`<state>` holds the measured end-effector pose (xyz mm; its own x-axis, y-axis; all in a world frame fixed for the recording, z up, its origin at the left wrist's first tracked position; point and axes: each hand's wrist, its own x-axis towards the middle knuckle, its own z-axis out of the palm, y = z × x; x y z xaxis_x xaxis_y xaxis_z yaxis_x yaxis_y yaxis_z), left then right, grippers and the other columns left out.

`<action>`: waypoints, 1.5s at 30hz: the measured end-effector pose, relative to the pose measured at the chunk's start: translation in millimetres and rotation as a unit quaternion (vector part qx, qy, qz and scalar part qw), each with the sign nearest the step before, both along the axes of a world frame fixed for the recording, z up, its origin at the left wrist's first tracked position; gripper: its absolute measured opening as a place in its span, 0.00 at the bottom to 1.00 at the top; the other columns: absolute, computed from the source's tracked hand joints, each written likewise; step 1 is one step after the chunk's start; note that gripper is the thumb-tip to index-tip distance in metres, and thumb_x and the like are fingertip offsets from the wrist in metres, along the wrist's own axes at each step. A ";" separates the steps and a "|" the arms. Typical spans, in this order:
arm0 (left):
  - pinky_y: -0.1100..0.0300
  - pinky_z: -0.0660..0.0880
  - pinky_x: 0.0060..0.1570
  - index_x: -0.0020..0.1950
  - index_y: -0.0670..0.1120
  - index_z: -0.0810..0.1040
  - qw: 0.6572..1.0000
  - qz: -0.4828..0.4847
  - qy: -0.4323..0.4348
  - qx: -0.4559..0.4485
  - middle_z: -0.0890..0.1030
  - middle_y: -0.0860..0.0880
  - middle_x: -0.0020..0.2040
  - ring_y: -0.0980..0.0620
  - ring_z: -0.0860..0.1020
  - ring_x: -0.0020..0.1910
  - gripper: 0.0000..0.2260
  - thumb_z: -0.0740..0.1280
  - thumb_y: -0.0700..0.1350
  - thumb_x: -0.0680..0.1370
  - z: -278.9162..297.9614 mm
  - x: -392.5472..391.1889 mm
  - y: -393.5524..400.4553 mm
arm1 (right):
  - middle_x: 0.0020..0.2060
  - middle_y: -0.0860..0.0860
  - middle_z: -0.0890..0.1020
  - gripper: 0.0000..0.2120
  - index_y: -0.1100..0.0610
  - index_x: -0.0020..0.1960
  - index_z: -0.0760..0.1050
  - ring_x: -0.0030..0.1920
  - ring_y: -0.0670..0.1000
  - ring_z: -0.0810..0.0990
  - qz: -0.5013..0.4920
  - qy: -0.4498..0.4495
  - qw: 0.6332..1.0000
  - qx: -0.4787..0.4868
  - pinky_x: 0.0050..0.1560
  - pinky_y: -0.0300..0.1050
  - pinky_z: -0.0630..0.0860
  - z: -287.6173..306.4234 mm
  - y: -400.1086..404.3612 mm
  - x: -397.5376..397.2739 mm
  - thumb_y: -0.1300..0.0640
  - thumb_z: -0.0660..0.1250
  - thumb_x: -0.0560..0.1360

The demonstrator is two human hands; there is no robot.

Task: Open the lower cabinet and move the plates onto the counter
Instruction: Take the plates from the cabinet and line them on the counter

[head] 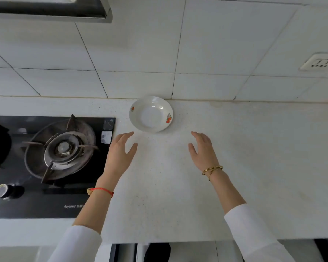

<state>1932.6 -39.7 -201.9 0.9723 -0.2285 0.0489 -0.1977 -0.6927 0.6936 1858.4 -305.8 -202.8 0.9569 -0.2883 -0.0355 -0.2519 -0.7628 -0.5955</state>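
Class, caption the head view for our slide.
Both open hands, left and right, hover near a plate on the counter.

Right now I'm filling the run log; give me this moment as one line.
plate: on counter, by wall | left hand: open, off plate | right hand: open, off plate | stove: left of plate

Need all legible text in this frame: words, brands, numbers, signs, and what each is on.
"Royalstar": pale print on the black glass hob, front edge; the brand is my best reading, since the letters are small.
Characters right after it: cut off by the left forearm, unreadable.
Stickers at the hob's back right corner: too blurred to read.
Wall socket: only slots show, no text.
Plate: red floral decoration, no text.
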 end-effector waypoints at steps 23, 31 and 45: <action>0.64 0.72 0.57 0.67 0.49 0.75 0.997 0.071 -0.026 -0.035 0.79 0.54 0.60 0.57 0.76 0.57 0.16 0.66 0.45 0.78 24.8 -392.9 -20.5 | 0.68 0.48 0.72 0.20 0.53 0.71 0.65 0.70 0.48 0.65 0.087 -0.013 0.996 0.029 0.66 0.35 0.58 14.5 -38.9 -353.9 0.53 0.57 0.80; 0.69 0.70 0.54 0.67 0.49 0.76 0.997 0.071 -0.004 -0.025 0.78 0.55 0.59 0.62 0.76 0.51 0.17 0.66 0.46 0.78 11.0 -471.7 -10.0 | 0.67 0.50 0.73 0.20 0.55 0.71 0.66 0.69 0.50 0.68 0.092 0.007 0.996 0.020 0.66 0.38 0.61 2.9 -34.1 -426.2 0.54 0.58 0.80; 0.55 0.74 0.62 0.67 0.47 0.76 0.999 0.030 0.027 0.009 0.79 0.51 0.60 0.54 0.77 0.59 0.16 0.65 0.44 0.79 2.3 -530.6 19.9 | 0.66 0.52 0.74 0.19 0.57 0.70 0.67 0.68 0.52 0.69 0.073 0.020 0.997 0.003 0.65 0.39 0.61 -12.9 -0.4 -491.0 0.55 0.58 0.80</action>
<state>1402.0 -19.9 -199.6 0.9854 -0.1700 -0.0070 -0.1183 -0.7144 0.6896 1367.3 -306.3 -215.7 0.9866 -0.1450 -0.0753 -0.1612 -0.7894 -0.5923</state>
